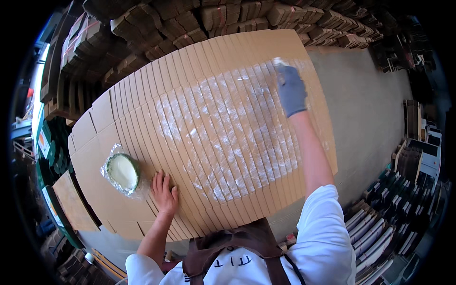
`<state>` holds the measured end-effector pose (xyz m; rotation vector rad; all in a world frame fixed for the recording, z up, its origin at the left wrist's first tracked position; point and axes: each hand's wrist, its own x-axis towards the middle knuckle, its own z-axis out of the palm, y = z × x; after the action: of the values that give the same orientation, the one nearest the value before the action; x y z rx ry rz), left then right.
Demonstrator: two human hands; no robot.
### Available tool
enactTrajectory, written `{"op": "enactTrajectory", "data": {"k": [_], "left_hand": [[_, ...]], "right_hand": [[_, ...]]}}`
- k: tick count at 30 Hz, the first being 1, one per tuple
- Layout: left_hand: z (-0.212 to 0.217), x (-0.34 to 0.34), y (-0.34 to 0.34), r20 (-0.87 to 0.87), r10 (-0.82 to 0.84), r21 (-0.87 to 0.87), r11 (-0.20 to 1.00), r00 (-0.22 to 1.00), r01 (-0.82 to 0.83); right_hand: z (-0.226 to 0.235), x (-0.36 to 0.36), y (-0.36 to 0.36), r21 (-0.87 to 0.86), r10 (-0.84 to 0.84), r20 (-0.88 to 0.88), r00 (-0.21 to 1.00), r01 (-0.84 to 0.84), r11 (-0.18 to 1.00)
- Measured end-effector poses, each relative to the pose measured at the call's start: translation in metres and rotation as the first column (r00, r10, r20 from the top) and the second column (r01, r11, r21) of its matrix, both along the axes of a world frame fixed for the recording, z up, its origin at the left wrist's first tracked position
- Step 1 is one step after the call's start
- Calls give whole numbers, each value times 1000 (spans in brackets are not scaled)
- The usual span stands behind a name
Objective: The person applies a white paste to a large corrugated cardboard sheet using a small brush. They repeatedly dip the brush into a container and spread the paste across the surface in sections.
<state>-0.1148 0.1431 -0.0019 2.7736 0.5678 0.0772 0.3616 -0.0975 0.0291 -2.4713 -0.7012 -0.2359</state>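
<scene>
Overlapping flat cardboard sheets lie fanned out in front of me, their edges making a row of narrow strips. Wet, glossy white glue streaks cover the middle and right strips. My right hand, in a grey-blue glove, is closed at the far right of the sheets. A pale, whitish brush tip sticks out beyond its fingers; the handle is hidden in the glove. My bare left hand rests open on the near left strips. Beside it stands a green-rimmed bowl of white glue, with clear plastic around it.
Tied bundles of cardboard are stacked along the far side. Grey floor shows on the right. More stacked sheets stand at the lower right, and dark green stacked items stand at the left.
</scene>
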Motion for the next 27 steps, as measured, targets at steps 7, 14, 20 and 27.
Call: {"op": "enactTrajectory", "data": {"k": [7, 14, 20, 27], "left_hand": [[0, -3, 2, -33, 14, 3, 1000, 999, -14], [4, 1, 0, -15, 20, -20, 1000, 1000, -21], [4, 1, -3, -32, 29, -26, 999, 999, -30], [8, 1, -1, -36, 35, -52, 998, 999, -37]], "right_hand": [[2, -103, 68, -54, 302, -66, 951, -305, 951], [3, -45, 24, -169, -54, -63, 997, 42, 985], [3, -60, -6, -306, -107, -131, 986, 62, 950], [7, -81, 5, -276, 23, -136, 991, -60, 959]]}}
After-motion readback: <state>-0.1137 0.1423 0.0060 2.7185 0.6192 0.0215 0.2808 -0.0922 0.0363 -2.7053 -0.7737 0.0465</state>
